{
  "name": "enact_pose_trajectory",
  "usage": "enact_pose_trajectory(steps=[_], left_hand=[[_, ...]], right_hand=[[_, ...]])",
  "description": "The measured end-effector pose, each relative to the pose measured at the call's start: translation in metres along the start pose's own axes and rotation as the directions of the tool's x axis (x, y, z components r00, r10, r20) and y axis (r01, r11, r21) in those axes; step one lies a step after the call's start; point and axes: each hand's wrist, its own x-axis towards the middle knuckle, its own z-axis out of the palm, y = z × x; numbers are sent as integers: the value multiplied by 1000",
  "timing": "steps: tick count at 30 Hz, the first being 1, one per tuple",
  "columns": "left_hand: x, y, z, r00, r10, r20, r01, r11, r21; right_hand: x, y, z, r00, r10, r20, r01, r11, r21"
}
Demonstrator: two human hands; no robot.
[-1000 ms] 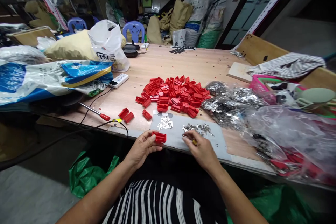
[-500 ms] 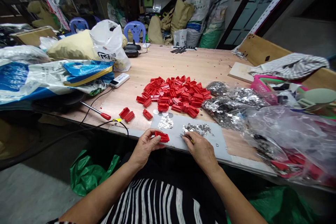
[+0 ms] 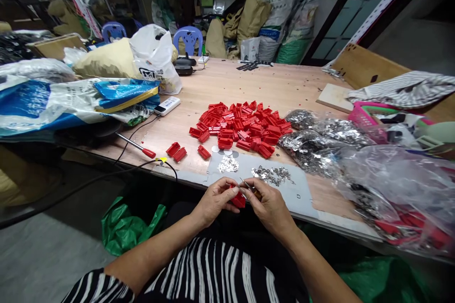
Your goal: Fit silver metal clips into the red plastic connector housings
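My left hand (image 3: 217, 200) grips a red plastic housing (image 3: 239, 200) just in front of the table edge. Close against it, my right hand (image 3: 266, 202) is closed around a thin pointed metal tool with a dark yellowish handle (image 3: 256, 193), and its fingertips meet the housing. Whether a small part sits between those fingertips I cannot tell. Beyond the hands lies a grey mat (image 3: 245, 163) with a pile of bright metal pieces (image 3: 228, 164) on its left and a darker pile of metal pieces (image 3: 273, 175) on its right. A large heap of red housings (image 3: 245, 125) lies behind the mat.
Clear bags of metal parts (image 3: 313, 147) crowd the table's right side. Several loose red housings (image 3: 177, 151) lie at the left, near a red-tipped lever (image 3: 147, 152) and a black cable (image 3: 142, 165). Sacks and a white plastic bag (image 3: 156, 57) fill the left side.
My left hand has brought the red housing right and toward me, tilting it. My right hand has left the dark metal pile and come up against the housing. The view has shifted slightly.
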Motion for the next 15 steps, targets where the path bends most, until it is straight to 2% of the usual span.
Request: enact_pose_trajectory(steps=[8, 15], left_hand=[[0, 0, 0, 1000, 5, 8, -4, 999, -43], [-3, 1, 5, 999, 44, -6, -44, 999, 18]], right_hand=[[-2, -2, -2, 1000, 30, 0, -30, 991, 129], [-4, -4, -4, 998, 49, -41, -42, 989, 145]])
